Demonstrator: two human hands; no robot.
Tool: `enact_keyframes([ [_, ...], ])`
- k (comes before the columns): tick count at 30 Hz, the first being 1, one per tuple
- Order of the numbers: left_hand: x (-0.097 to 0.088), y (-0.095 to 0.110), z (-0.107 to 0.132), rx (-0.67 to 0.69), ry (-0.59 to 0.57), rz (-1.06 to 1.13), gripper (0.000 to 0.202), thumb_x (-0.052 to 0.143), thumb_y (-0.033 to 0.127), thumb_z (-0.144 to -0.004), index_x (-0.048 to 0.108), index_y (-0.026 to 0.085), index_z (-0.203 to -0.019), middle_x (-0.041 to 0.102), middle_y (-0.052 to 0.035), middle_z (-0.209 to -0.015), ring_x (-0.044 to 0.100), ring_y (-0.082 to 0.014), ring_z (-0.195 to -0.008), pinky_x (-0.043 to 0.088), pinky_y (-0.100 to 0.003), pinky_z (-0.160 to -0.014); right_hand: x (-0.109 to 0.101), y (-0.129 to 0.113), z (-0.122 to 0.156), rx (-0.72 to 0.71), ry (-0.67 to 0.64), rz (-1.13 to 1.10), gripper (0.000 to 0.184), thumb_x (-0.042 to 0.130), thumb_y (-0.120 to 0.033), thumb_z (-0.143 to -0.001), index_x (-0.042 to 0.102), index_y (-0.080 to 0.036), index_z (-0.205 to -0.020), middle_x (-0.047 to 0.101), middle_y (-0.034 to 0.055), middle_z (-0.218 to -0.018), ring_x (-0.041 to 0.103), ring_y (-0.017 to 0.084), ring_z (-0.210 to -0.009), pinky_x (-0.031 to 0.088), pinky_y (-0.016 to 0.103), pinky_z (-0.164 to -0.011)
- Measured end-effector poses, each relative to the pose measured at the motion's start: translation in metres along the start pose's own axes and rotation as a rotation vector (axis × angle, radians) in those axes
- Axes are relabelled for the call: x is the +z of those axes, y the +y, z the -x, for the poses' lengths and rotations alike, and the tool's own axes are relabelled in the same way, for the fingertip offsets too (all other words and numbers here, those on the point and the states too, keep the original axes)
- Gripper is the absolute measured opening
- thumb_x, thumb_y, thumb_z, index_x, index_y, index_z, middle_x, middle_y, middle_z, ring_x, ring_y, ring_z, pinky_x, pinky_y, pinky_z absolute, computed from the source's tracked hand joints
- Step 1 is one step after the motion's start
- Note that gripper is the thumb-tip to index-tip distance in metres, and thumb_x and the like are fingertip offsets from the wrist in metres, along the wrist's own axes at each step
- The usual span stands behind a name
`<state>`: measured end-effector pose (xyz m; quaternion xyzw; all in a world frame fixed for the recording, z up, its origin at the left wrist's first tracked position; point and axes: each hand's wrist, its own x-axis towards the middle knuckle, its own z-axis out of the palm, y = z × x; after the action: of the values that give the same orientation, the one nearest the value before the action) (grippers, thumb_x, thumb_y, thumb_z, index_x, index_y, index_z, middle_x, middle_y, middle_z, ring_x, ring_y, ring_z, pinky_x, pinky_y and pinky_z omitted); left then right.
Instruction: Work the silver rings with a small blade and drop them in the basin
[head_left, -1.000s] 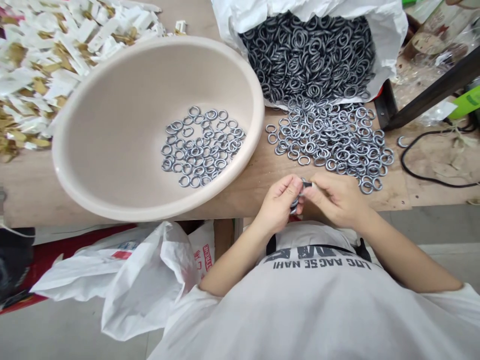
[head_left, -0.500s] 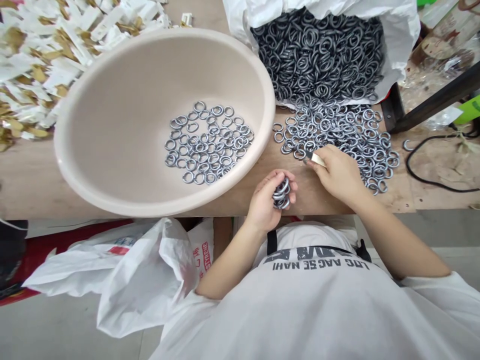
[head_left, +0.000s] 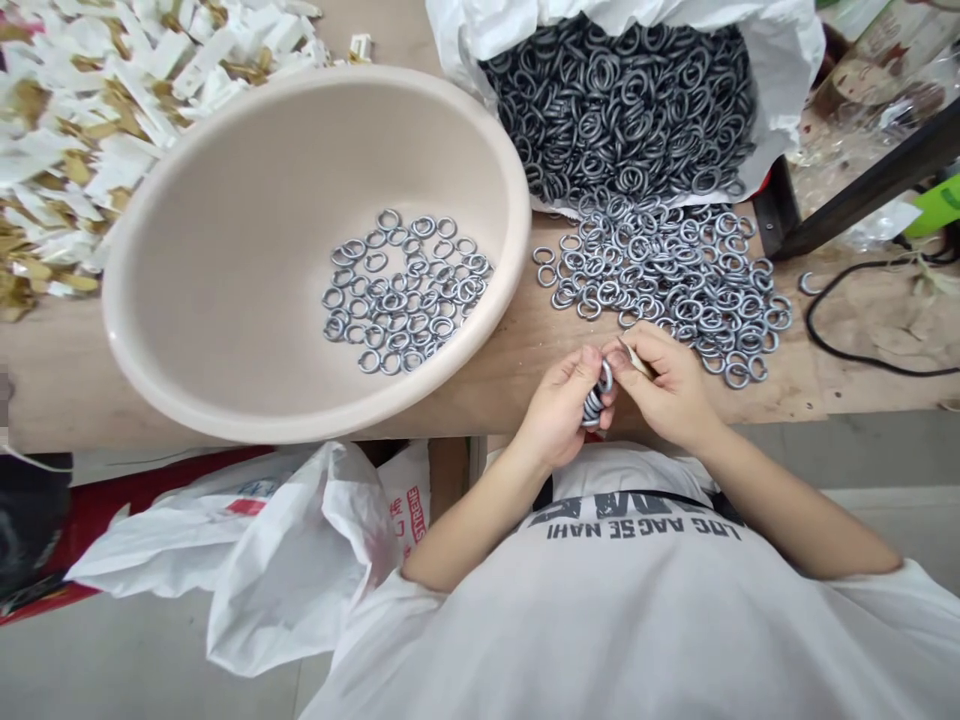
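My left hand [head_left: 561,408] is closed around a small stack of grey metal rings [head_left: 596,398] at the table's front edge. My right hand [head_left: 664,385] pinches a thin pale stick [head_left: 636,357] and touches the top ring of that stack. Just beyond the hands lies a loose pile of rings [head_left: 664,275] on the wooden table [head_left: 517,365]. A beige bowl [head_left: 187,250] to the left holds several rings [head_left: 405,295].
A white bag [head_left: 780,70] full of darker rings stands open at the back. White and gold tags [head_left: 82,120] cover the far left. A black cable [head_left: 862,350] lies at the right. White plastic bags [head_left: 285,560] hang below the table edge.
My right hand reached out to the loose pile half a second ago, then came back to my left hand. The ring stack in my left hand is again touched by the right fingers.
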<state>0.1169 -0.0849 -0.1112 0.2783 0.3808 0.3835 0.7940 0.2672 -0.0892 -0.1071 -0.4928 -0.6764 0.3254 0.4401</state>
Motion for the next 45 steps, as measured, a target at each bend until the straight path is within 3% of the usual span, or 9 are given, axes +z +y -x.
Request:
enact_keyframes([
  [6, 0.003, -0.009, -0.001, 0.069, 0.081, -0.029, 0.056, 0.068, 0.073, -0.081, 0.055, 0.018, -0.077, 0.053, 0.0053, -0.055, 0.048, -0.0064, -0.039, 0.033, -0.018, -0.037, 0.002, -0.003, 0.000, -0.019, 0.019, -0.061, 0.025, 0.072, -0.047, -0.091, 0.072, -0.023, -0.099, 0.067, 0.0020, -0.087, 0.060, 0.019, -0.085, 0.047, 0.035, -0.078],
  [10, 0.005, -0.012, -0.001, 0.111, 0.128, -0.039, 0.058, 0.067, 0.074, -0.081, 0.052, 0.019, -0.073, 0.052, 0.0053, -0.054, 0.046, -0.0061, -0.040, 0.036, -0.019, -0.039, 0.003, -0.004, 0.001, 0.063, 0.005, -0.091, 0.029, 0.059, -0.052, -0.099, 0.069, -0.025, -0.097, 0.068, 0.0027, -0.084, 0.063, 0.020, -0.083, 0.048, 0.036, -0.075],
  [13, 0.007, -0.008, -0.001, 0.127, 0.142, -0.025, 0.060, 0.066, 0.075, -0.081, 0.048, 0.019, -0.069, 0.050, 0.0052, -0.053, 0.045, -0.0059, -0.039, 0.033, -0.018, -0.037, -0.001, -0.006, 0.005, 0.012, 0.007, 0.056, 0.033, 0.046, -0.051, -0.104, 0.066, -0.024, -0.105, 0.071, 0.0046, -0.088, 0.064, 0.021, -0.083, 0.047, 0.036, -0.074],
  [18, 0.010, -0.001, 0.000, 0.158, 0.207, 0.013, 0.061, 0.071, 0.074, -0.077, 0.047, 0.019, -0.065, 0.043, 0.0070, -0.051, 0.039, -0.0050, -0.039, 0.030, -0.019, -0.037, -0.004, -0.013, 0.014, -0.175, -0.026, 0.426, 0.028, 0.055, -0.047, -0.101, 0.065, -0.021, -0.096, 0.071, 0.0041, -0.085, 0.062, 0.018, -0.074, 0.038, 0.033, -0.065],
  [28, 0.014, -0.001, 0.003, 0.190, 0.198, 0.030, 0.062, 0.073, 0.074, -0.075, 0.046, 0.019, -0.065, 0.040, 0.0071, -0.054, 0.036, -0.0052, -0.044, 0.029, -0.019, -0.040, -0.009, -0.020, 0.010, -0.161, -0.132, 0.503, 0.040, 0.050, -0.051, -0.102, 0.061, -0.022, -0.076, 0.059, 0.0006, -0.066, 0.051, 0.015, -0.062, 0.026, 0.032, -0.059],
  [36, 0.011, -0.001, 0.002, 0.164, 0.193, 0.027, 0.061, 0.073, 0.074, -0.075, 0.047, 0.019, -0.067, 0.042, 0.0073, -0.053, 0.038, -0.0055, -0.041, 0.027, -0.019, -0.037, -0.008, -0.023, 0.007, -0.121, -0.230, 0.359, 0.043, 0.052, -0.048, -0.101, 0.058, -0.021, -0.068, 0.058, -0.0007, -0.062, 0.049, 0.013, -0.058, 0.028, 0.031, -0.059],
  [39, 0.006, -0.008, 0.006, 0.134, 0.131, -0.021, 0.059, 0.070, 0.073, -0.079, 0.047, 0.020, -0.069, 0.046, 0.0067, -0.052, 0.042, -0.0062, -0.040, 0.031, -0.019, -0.039, -0.013, -0.010, -0.001, -0.005, -0.202, 0.329, 0.041, 0.052, -0.049, -0.102, 0.062, -0.022, -0.072, 0.061, -0.0008, -0.064, 0.051, 0.014, -0.059, 0.029, 0.030, -0.059],
  [42, -0.001, -0.012, 0.010, 0.114, 0.010, -0.065, 0.055, 0.066, 0.067, -0.086, 0.047, 0.019, -0.068, 0.049, 0.0051, -0.053, 0.046, -0.0064, -0.042, 0.036, -0.019, -0.043, -0.018, 0.007, -0.018, 0.155, 0.005, 0.460, 0.042, 0.049, -0.052, -0.103, 0.065, -0.023, -0.077, 0.062, 0.0002, -0.063, 0.053, 0.017, -0.060, 0.028, 0.031, -0.060],
  [45, -0.008, -0.007, 0.011, 0.150, 0.041, 0.010, 0.050, 0.066, 0.060, -0.090, 0.047, 0.019, -0.068, 0.050, 0.0048, -0.055, 0.045, -0.0057, -0.041, 0.033, -0.018, -0.041, -0.012, 0.015, -0.035, 0.124, -0.048, 0.661, 0.041, 0.049, -0.055, -0.102, 0.069, -0.022, -0.090, 0.072, 0.0047, -0.082, 0.061, 0.021, -0.072, 0.026, 0.031, -0.061],
])
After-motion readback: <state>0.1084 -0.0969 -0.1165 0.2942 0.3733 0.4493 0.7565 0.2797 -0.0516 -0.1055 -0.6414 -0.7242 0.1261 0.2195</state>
